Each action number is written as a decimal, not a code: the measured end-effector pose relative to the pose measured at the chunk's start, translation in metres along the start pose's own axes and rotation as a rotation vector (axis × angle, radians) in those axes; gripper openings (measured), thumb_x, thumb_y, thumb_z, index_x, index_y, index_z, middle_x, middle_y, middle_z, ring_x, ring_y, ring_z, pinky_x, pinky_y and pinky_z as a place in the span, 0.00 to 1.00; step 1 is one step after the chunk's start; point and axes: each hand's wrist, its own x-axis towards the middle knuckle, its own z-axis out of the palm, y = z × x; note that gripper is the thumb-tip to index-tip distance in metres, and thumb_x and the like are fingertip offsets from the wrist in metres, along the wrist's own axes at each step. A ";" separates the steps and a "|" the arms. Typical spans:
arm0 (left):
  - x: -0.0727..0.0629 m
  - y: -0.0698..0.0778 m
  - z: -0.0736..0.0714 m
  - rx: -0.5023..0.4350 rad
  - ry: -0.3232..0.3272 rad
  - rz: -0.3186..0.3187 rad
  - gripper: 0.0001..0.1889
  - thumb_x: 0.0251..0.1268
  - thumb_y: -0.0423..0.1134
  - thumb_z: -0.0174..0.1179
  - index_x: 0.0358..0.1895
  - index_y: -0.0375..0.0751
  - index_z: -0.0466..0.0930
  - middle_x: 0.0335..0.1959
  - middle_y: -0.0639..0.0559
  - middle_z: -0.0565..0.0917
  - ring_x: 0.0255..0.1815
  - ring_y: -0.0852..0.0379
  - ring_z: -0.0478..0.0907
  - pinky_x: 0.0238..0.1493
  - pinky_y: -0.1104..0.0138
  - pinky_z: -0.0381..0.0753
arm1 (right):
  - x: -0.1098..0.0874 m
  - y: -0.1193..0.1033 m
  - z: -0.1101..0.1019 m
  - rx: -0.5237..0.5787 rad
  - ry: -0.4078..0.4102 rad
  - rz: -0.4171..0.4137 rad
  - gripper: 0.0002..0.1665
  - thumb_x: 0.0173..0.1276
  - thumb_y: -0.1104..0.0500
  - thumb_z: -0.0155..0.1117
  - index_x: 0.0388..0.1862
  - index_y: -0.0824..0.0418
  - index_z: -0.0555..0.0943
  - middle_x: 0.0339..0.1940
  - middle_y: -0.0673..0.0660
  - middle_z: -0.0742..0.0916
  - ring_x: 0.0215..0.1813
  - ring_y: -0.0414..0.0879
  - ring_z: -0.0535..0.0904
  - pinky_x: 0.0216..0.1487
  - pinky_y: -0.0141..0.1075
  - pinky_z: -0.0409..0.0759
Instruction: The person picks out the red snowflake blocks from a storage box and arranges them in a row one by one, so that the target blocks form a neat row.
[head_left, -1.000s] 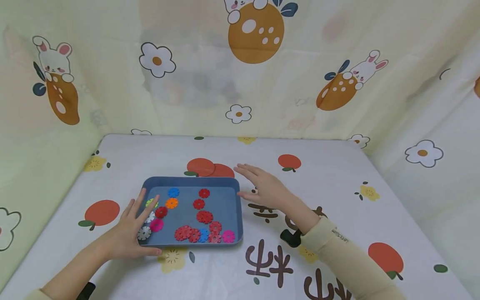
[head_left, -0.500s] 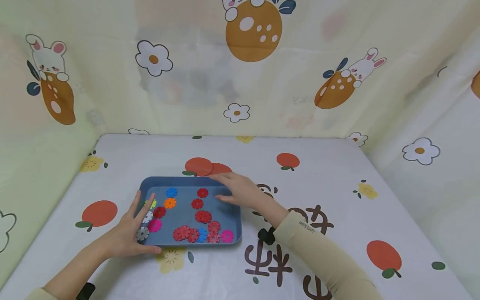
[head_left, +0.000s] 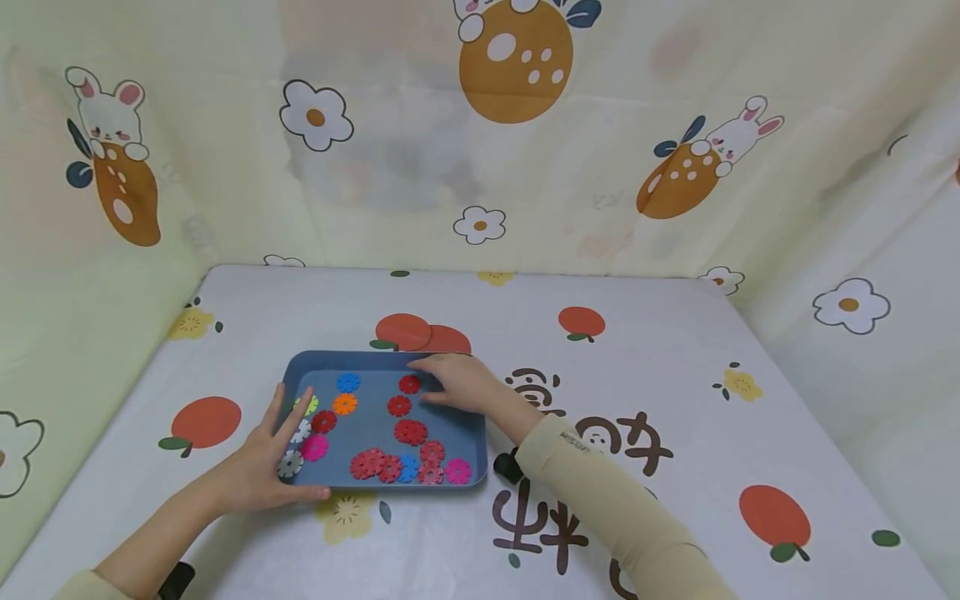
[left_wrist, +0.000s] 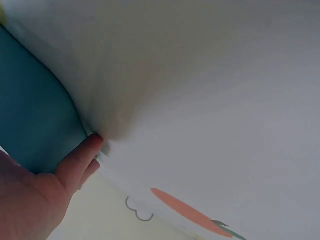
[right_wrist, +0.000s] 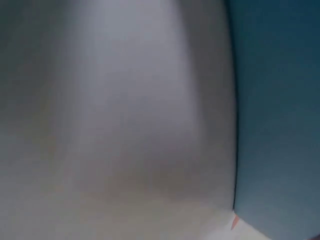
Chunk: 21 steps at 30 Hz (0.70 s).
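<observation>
A blue-grey tray point(head_left: 371, 432) holds several notched plastic discs, mostly red, plus blue, orange, pink, yellow-green and white ones. My left hand point(head_left: 255, 468) lies at the tray's left end with spread fingers over the side and the thumb along the near edge. In the left wrist view, that hand point(left_wrist: 37, 200) touches the tray's outer wall point(left_wrist: 35, 110). My right hand point(head_left: 461, 385) reaches over the tray's far right part, thumb and fingers apart, beside a red disc point(head_left: 409, 384). The right wrist view shows tray wall point(right_wrist: 280, 115), but no fingers.
A white tablecloth point(head_left: 645, 350) printed with fruit, flowers and brown characters lies under the tray. Patterned curtains point(head_left: 397, 175) surround the table at the back and sides. Each wrist wears a black device, the right one point(head_left: 507, 467) near the tray's right edge.
My right hand has moved left from beyond the tray's right edge to above its far right part. My left hand and the discs look unchanged.
</observation>
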 end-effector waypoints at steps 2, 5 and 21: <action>0.000 0.000 -0.001 0.001 -0.006 -0.003 0.65 0.36 0.62 0.69 0.72 0.53 0.28 0.69 0.28 0.31 0.60 0.18 0.50 0.42 0.37 0.71 | 0.004 -0.002 0.002 -0.014 -0.030 -0.007 0.32 0.61 0.44 0.61 0.63 0.55 0.71 0.59 0.51 0.77 0.61 0.43 0.70 0.60 0.37 0.68; 0.000 0.000 -0.003 -0.002 -0.019 -0.010 0.65 0.36 0.63 0.68 0.72 0.54 0.27 0.69 0.28 0.31 0.60 0.18 0.50 0.42 0.37 0.71 | 0.008 -0.005 0.003 -0.034 -0.052 -0.024 0.31 0.61 0.44 0.61 0.62 0.55 0.72 0.58 0.51 0.78 0.61 0.43 0.70 0.60 0.36 0.68; 0.010 -0.001 -0.010 -0.028 -0.037 -0.023 0.66 0.37 0.61 0.70 0.72 0.53 0.25 0.69 0.29 0.27 0.61 0.19 0.50 0.45 0.39 0.71 | 0.024 -0.009 0.001 -0.173 -0.039 0.006 0.23 0.61 0.47 0.63 0.55 0.51 0.79 0.49 0.48 0.81 0.51 0.39 0.75 0.47 0.34 0.76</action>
